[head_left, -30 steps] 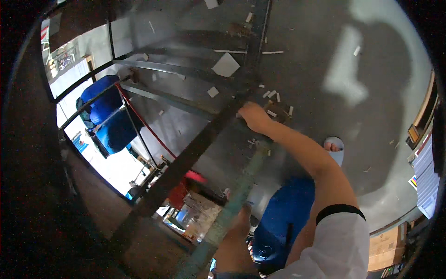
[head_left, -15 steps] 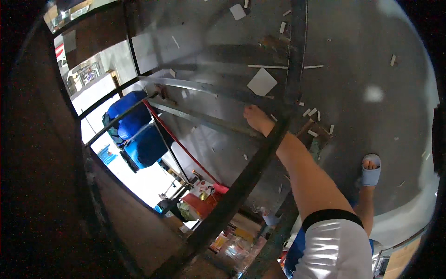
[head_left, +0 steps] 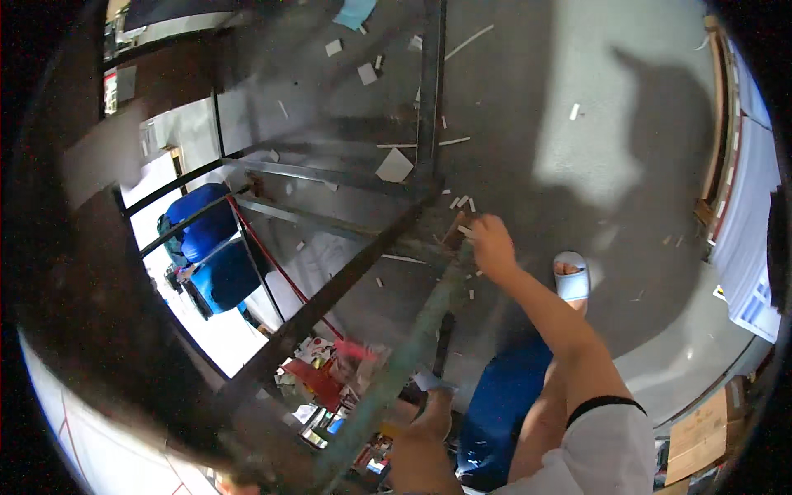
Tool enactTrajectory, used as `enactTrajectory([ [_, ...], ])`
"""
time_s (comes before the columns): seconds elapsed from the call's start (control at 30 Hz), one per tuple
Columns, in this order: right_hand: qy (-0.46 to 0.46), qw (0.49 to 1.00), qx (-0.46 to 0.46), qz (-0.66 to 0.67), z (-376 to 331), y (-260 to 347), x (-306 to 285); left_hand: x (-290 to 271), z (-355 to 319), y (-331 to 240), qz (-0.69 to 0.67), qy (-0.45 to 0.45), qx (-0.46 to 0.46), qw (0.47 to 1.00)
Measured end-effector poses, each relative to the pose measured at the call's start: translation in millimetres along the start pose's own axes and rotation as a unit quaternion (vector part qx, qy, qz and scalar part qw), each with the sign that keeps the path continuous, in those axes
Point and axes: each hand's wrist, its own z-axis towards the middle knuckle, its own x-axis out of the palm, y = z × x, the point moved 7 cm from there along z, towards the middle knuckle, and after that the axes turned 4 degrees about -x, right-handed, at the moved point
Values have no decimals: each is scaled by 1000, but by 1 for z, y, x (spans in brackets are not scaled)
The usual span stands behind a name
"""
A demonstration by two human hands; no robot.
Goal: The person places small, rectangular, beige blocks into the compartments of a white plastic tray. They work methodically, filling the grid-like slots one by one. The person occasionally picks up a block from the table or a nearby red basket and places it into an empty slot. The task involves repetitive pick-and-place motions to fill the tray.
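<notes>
Where right hand (head_left: 495,249) hangs | white strips (head_left: 463,201) just beside | ahead-left

Small white strips (head_left: 463,201), loosely clustered, lying on grey floor (head_left: 511,157), near right hand (head_left: 495,247)

Floor (head_left: 503,107): square piece (head_left: 395,166) just left of the right-hand corner of the frame (head_left: 346,278); short strips (head_left: 462,202) just right of it, right hand (head_left: 495,250) beside them; slippered foot (head_left: 572,280) farther right.
</notes>
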Motion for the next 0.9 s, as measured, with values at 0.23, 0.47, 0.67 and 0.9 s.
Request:
enactTrajectory([
  [0.23,-222,970,65,74,-92,143,-217,-32,-34,-36,-41,-113,69,990],
  [0.47,-207,884,-82,410,-121,437,-320,-49,-66,-41,-82,-160,41,983],
  [0.67,70,838,-144,522,-172,595,-233,-111,-179,-37,-559,-81,-24,825],
  [0.9,225,902,-219,297,-248,680,-105,-50,-364,53,-672,-266,-224,653],
])
